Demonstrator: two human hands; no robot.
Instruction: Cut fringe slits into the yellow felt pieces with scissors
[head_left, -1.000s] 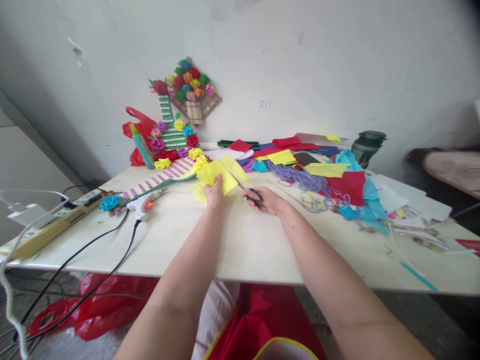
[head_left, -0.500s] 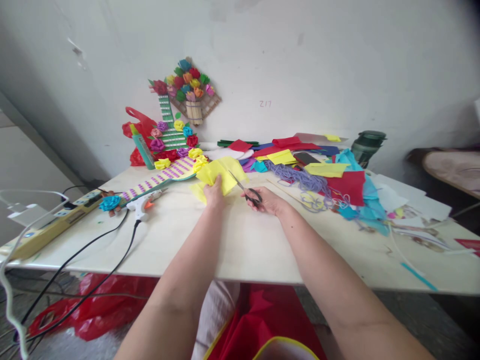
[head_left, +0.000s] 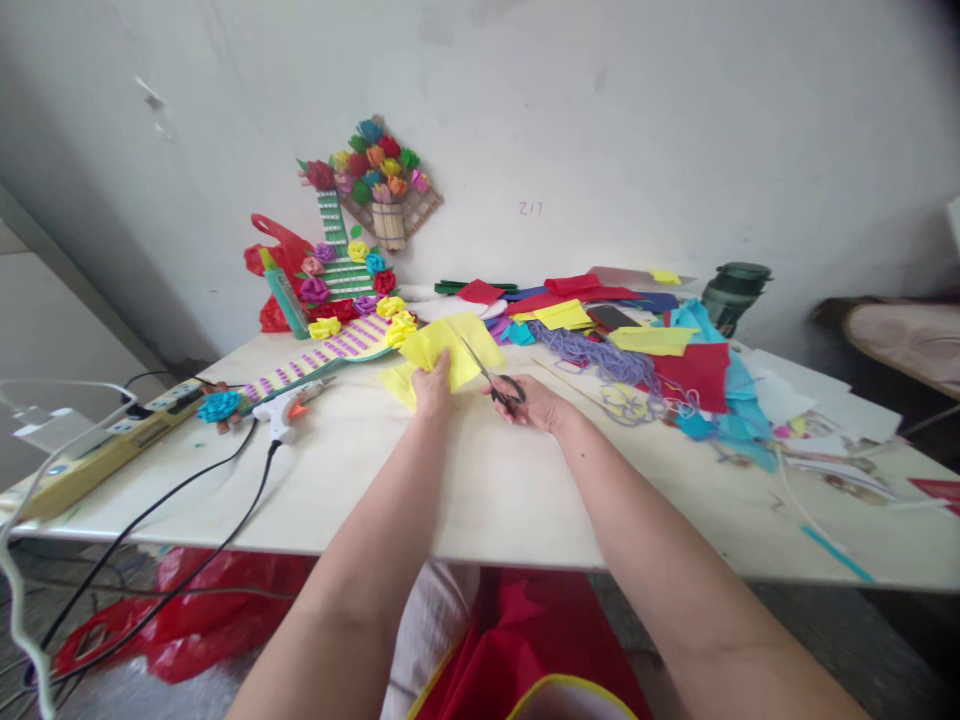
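Note:
A thin yellow sheet, perhaps crepe paper, is pinched in my left hand, thumb on top, just above the white table. My right hand grips black-handled scissors, fingers closed round the handles. Their metal blades point up and left and lie against the right part of the sheet. Whether the blades are parted is too small to tell. Just left of the sheet are yellow paper flowers on a strip with purple and cream bands.
A white glue gun and a power strip with trailing cords lie left. A green glue bottle stands behind. Purple yarn, coloured paper and a dark green bottle are at the right. Flower decorations lean against the wall.
The yellow sheet has shifted slightly right and its right part now spreads flatter around the scissor blades. My left hand has turned a little with it; my right hand has hardly moved.

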